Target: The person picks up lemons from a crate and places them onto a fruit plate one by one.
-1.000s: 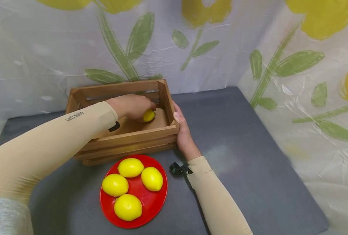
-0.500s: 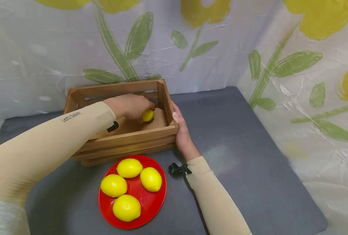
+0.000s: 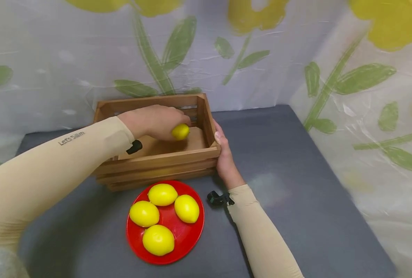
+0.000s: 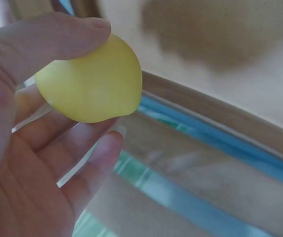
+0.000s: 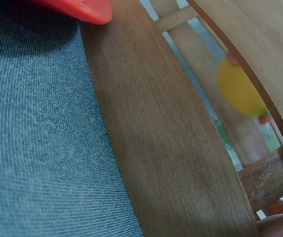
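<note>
your left hand (image 3: 154, 121) is reaching into the wooden crate (image 3: 157, 162) from the left side, fingers and thumb curling round one yellow lemon (image 3: 180, 131). the left wrist view is showing the same grasp close up: the thumb is pressing on top of the lemon (image 4: 92, 81), the other fingers (image 4: 77, 163) cupping it from below. the lemon is sitting inside the crate toward its right end, seemingly lifted a little above the bare wooden floor; whether it is touching the floor cannot be told. a small black clip (image 3: 134, 146) is showing at your left cuff, over the crate's front wall.

below the crate and just in front of it, a red plate (image 3: 188, 237) is lying on the grey table (image 3: 296, 193), carrying four more lemons (image 3: 162, 194) close together.

moving right, your right hand (image 3: 225, 160) is resting against the crate's right end, thumb lying on the top edge near the front corner, fingers down the outer side. how tightly it is gripping cannot be told; only a sliver of it is showing in the right wrist view, which is mostly showing crate slats (image 5: 171, 148), grey table cloth and an edge of the plate. another black clip (image 3: 217, 198) is sitting at your right cuff.

behind and to the right, a plastic sheet printed with yellow flowers and green leaves (image 3: 348, 77) is hanging.
</note>
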The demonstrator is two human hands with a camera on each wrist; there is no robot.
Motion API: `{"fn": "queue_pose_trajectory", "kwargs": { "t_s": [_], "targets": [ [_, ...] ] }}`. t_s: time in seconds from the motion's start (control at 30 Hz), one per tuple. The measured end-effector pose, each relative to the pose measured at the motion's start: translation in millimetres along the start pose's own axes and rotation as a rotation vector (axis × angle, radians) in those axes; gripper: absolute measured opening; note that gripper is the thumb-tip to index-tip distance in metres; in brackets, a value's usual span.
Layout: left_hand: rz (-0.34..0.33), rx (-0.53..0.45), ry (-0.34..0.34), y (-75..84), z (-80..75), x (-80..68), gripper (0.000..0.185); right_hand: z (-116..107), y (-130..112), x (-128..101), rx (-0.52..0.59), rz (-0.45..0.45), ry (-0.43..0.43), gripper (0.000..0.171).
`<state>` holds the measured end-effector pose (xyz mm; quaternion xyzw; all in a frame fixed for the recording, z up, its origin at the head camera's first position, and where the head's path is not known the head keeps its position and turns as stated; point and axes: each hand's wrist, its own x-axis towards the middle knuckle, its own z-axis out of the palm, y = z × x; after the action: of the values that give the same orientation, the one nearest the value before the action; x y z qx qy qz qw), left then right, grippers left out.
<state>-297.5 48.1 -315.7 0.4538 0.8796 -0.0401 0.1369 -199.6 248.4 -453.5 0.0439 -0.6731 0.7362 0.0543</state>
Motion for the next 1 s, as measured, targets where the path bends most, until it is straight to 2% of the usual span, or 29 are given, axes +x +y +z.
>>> {"fn": "queue_pose_trajectory", "kwargs": {
  "t_s": [0.1, 0.27, 0.47, 1.0],
  "targets": [
    [0.007, 0.006, 0.018, 6.1, -6.3, -10.7, 0.050, -2, 1, 0, -0.001, 0.005, 0.005, 0.088],
    [-0.018, 0.001, 0.017, 16.7, -20.2, -30.3, 0.061, -4, 3, -2, 0.003, 0.008, 0.011, 0.088],
    [-0.014, -0.005, 0.048, 26.7, -36.6, -54.7, 0.061, -5, 5, -6, 0.018, 0.001, 0.027, 0.087],
    [0.014, 0.036, 0.131, 62.6, -52.1, -118.5, 0.062, 3, 2, -5, -0.010, -0.018, -0.002, 0.084]
  ]
}}
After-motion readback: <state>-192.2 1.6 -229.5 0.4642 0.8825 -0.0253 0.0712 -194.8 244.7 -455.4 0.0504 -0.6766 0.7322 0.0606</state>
